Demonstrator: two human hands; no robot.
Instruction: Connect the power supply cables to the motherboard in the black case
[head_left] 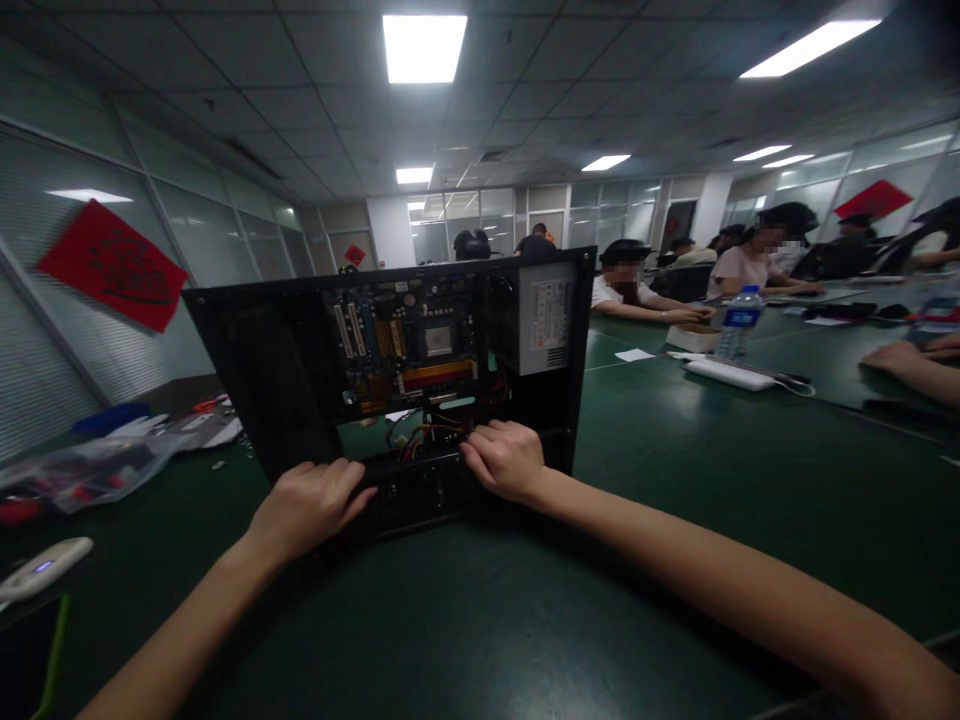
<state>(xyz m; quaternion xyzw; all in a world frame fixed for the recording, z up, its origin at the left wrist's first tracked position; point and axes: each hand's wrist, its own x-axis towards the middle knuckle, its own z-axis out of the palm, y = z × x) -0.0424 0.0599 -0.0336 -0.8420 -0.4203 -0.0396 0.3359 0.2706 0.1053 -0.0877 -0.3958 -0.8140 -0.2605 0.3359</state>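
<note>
A black open computer case (262,370) stands upright on the green table (675,500), its motherboard (405,350) and silver power supply (547,320) facing me. My left hand (311,500) rests on the case's lower front edge, fingers curled over it. My right hand (504,458) is closed at the lower edge beside a bundle of coloured cables (427,440); whether its fingers pinch a cable is hidden.
A clear plastic bag (82,475) with small parts lies at the left, a white device (45,568) near the front left. Further right stand a water bottle (739,322) and a white power strip (731,374). Several people sit at the far tables; another person's arm (911,365) lies at right.
</note>
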